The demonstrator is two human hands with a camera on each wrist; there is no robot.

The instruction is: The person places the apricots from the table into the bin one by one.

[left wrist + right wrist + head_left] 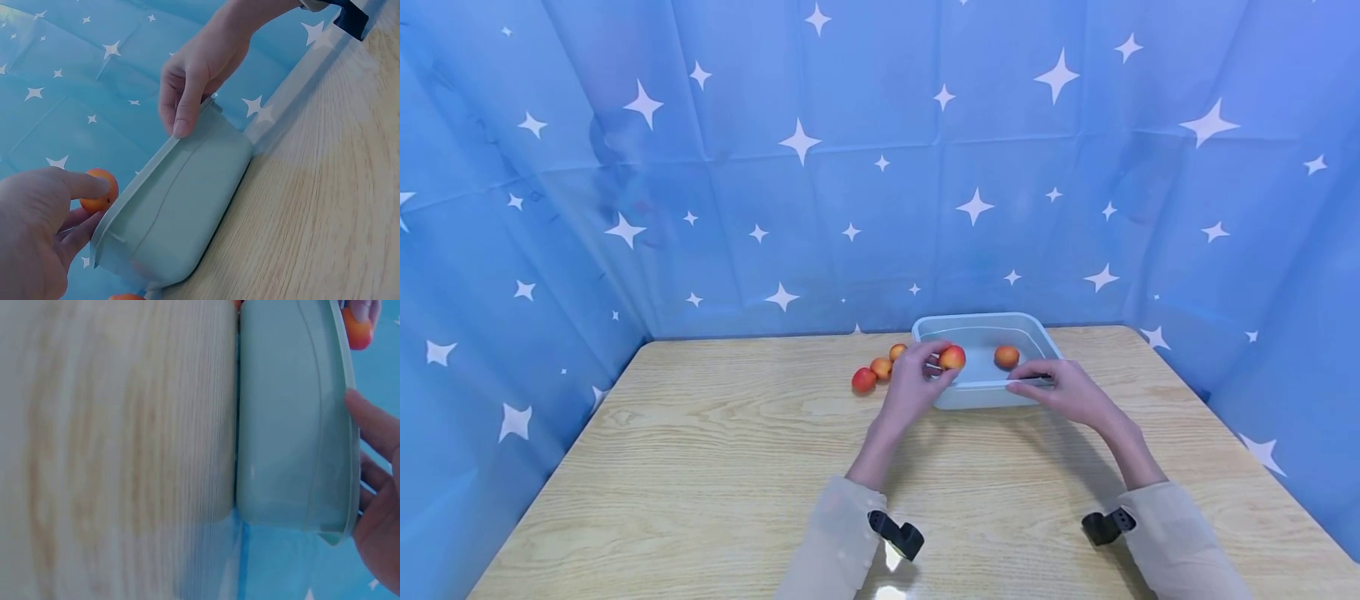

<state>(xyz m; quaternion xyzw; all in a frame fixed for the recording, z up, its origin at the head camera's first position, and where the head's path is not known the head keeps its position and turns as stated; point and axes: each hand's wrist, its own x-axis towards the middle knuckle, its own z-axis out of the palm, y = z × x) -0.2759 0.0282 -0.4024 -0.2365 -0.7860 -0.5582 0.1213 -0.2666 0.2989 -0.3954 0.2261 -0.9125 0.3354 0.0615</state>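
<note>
My left hand pinches a small round red-orange fruit, perhaps an apricot, between thumb and fingers. It holds the fruit over the left end of a pale blue-green plastic bin. With thumb and fingertips my right hand grips the bin's near rim, toward the right end. A single orange fruit lies inside the bin. In the left wrist view, the held fruit is just beyond the rim. The right wrist view shows the right thumb on the rim's outer side.
Left of the bin, a red fruit, an orange fruit and a partly hidden fruit lie on the wooden table. A blue curtain with white stars hangs behind the table and along its sides.
</note>
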